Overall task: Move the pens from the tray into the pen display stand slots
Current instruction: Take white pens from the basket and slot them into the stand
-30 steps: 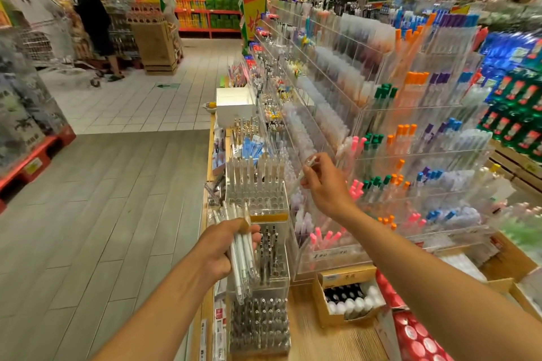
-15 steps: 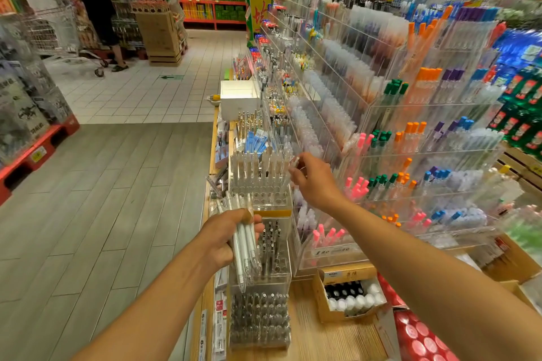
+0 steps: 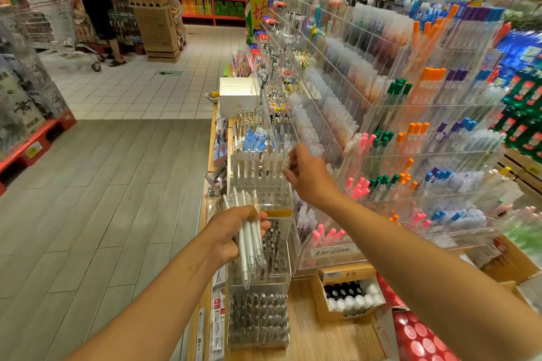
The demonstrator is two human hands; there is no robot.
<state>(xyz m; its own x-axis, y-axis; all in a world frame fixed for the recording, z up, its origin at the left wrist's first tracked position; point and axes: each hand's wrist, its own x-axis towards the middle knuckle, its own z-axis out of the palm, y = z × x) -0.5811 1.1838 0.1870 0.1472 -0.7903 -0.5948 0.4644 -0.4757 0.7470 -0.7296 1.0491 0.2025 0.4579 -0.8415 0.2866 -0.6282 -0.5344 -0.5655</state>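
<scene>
My left hand (image 3: 231, 234) grips a bundle of several white, clear-barrelled pens (image 3: 249, 246), held just in front of the clear tiered pen display stand (image 3: 264, 196). A row of matching white pens (image 3: 252, 164) stands upright in the stand's top slots. At the right end of that row my right hand (image 3: 308, 176) reaches over the stand, its fingertips pinching a small clear pen end; most of that pen is hidden by the fingers. Dark pens fill the stand's lower tiers (image 3: 258, 319).
A tall acrylic rack of coloured pens (image 3: 410, 155) stands right of the stand. A cardboard box of black and white caps (image 3: 349, 296) lies on the wooden counter, red packs (image 3: 416, 337) beside it. A white box (image 3: 237, 95) sits farther back. Shoppers with a cart (image 3: 58, 26) stand far left.
My right hand carried one pen left and down from beside the big rack to the right end of the stand's top row. The left hand kept its bundle nearly still.
</scene>
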